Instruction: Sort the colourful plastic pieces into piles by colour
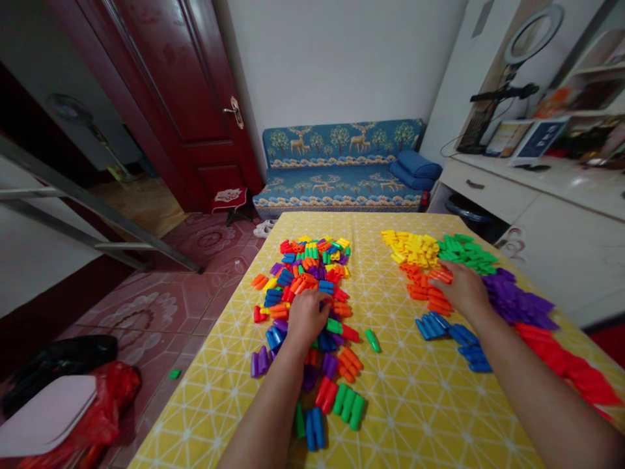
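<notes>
My left hand (308, 316) is over a mixed pile of bullet-shaped plastic building blocks (305, 281) in red, orange, yellow, green, blue and purple. Its fingers curl down among the blocks, and whatever they grip is hidden. A blue block (326, 286) lies just beyond its fingertips. On the right, my right hand (461, 290) closes on an orange building block (442, 275) above the group of orange blocks (420, 286). Around that hand lie yellow blocks (413, 247), green blocks (466, 253), purple blocks (517, 299), blue blocks (471, 348) and red blocks (561, 365), grouped by colour.
A yellow patterned cloth covers the table (410, 410). One green block (372, 340) lies between the two sides, and another green block (174, 374) is on the floor. Beyond stand a blue sofa (336, 176), a white cabinet (561, 228) and a metal ladder (97, 215).
</notes>
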### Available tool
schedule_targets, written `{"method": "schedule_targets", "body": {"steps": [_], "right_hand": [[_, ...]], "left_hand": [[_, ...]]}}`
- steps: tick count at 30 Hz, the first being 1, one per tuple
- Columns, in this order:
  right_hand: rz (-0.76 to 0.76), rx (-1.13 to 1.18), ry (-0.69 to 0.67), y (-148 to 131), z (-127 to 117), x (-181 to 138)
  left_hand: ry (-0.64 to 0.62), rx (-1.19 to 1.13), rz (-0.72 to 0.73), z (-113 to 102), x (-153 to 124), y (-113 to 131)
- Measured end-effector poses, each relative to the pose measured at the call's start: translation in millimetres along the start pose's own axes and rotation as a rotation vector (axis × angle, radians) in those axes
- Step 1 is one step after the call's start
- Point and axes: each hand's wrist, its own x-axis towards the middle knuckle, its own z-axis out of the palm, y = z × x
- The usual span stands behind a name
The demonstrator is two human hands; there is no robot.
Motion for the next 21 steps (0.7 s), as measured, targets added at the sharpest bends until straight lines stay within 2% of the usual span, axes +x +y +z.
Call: {"method": "schedule_targets", "body": {"steps": [4,8,10,12,14,17,21], "right_hand": [[-0.015,0.041,0.033,-4.9,0.6,0.3],[-0.053,0.214,0.055,-44.8,-8.9,-13.4],[-0.11,0.389,-0.055,-77.5,-10.4,-29.5],[-0.179,0.569,-0.238,-113.5,-8.4,-49.7],[-0.259,0.67,-0.365,-147.0,-4.3,-69.1],[-0.316,0.694,-0.423,-183.9,0.9,-86.5],[-0.287,0.639,-0.426,-205.5,2.1,-87.7]], "left_hand": [[-0.013,0.003,-0.01,-1.7,0.3,1.0],[-0.009,0.003,-0.004,-1.3,0.6,0.7],[-0.005,0.001,0.001,-0.1,0.4,-0.4],[-0.002,-0.002,0.005,1.2,0.0,-1.6],[0.001,-0.008,0.012,2.1,-0.4,-2.5],[0.007,-0.023,0.012,2.1,-0.7,-2.4],[0.003,-0.03,0.0,1.8,-0.7,-1.5]]}}
